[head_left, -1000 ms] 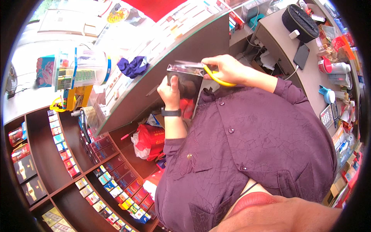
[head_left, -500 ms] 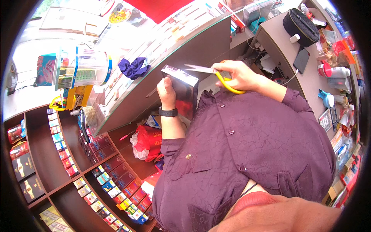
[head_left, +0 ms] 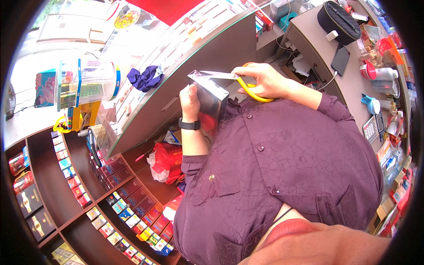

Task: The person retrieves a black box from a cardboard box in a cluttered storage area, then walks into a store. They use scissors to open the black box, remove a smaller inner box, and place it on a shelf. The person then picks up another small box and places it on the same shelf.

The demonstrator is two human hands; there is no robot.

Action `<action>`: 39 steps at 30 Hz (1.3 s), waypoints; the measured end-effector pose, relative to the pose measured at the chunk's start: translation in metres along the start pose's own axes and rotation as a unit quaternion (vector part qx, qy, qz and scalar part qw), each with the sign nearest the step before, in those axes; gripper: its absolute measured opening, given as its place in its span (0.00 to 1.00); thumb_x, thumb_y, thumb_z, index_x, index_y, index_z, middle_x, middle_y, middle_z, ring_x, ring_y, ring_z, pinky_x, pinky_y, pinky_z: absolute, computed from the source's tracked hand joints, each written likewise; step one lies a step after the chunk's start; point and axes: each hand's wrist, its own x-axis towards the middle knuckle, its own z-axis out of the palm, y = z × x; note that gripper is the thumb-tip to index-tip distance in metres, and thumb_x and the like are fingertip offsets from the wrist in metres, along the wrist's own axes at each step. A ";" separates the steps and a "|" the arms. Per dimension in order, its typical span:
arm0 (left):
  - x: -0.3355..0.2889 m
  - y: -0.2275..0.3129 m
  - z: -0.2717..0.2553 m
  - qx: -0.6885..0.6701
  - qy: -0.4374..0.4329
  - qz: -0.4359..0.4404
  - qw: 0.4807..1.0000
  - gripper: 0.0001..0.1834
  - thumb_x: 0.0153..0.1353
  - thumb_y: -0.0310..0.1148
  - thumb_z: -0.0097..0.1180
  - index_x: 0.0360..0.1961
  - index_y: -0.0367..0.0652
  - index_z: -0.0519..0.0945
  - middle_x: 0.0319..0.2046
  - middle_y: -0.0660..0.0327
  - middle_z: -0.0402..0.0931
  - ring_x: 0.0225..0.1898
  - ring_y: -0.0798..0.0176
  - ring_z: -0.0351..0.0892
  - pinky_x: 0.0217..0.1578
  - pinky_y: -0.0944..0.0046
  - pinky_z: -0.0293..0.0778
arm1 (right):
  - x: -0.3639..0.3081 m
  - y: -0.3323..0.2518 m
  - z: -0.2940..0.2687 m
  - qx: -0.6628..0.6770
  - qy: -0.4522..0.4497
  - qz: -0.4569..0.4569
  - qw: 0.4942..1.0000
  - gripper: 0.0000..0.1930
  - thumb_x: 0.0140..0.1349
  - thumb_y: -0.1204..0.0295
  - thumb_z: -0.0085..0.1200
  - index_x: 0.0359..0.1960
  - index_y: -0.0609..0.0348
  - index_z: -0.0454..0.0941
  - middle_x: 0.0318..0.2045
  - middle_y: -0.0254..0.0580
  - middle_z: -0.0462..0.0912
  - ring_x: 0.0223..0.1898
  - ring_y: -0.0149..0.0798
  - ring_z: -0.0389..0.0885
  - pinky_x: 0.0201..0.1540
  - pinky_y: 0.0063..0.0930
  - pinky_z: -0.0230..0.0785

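While the dark glossy box [head_left: 213,98] tilts in front of the purple shirt [head_left: 304,150], clasped between the thumb and fingers of the left hand [head_left: 190,104], the right hand [head_left: 264,81] curls around yellow-handled scissors [head_left: 241,83], their blades at the box's upper end, contact hard to tell; beyond lies a purple cloth bundle [head_left: 145,78], lower down a red bag [head_left: 171,161], and rightward a black phone [head_left: 340,61] on the bench [head_left: 311,37]
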 end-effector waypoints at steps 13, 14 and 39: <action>0.014 0.026 -0.002 0.097 -0.111 -0.032 0.989 0.27 0.61 0.53 0.56 0.23 0.35 0.74 0.16 0.67 0.65 0.21 0.72 0.62 0.23 0.67 0.62 | 0.008 0.022 -0.002 -0.079 0.027 0.004 0.996 0.25 0.51 0.58 0.67 0.50 0.52 0.78 0.39 0.50 0.81 0.43 0.51 0.80 0.45 0.39 0.74; 0.014 0.025 -0.003 0.098 -0.121 -0.040 0.987 0.26 0.62 0.51 0.55 0.22 0.35 0.73 0.15 0.67 0.65 0.21 0.72 0.61 0.23 0.66 0.61 | 0.009 0.026 -0.005 -0.061 0.019 -0.012 0.998 0.24 0.51 0.59 0.66 0.49 0.51 0.78 0.38 0.50 0.81 0.42 0.51 0.80 0.44 0.40 0.74; 0.003 0.035 0.040 0.130 -0.092 -0.089 0.983 0.37 0.62 0.65 0.45 0.17 0.37 0.69 0.15 0.67 0.68 0.20 0.71 0.66 0.22 0.66 0.63 | -0.135 0.200 -0.256 0.002 0.501 0.248 0.829 0.20 0.59 0.74 0.59 0.53 0.63 0.73 0.43 0.39 0.80 0.45 0.31 0.78 0.50 0.26 0.70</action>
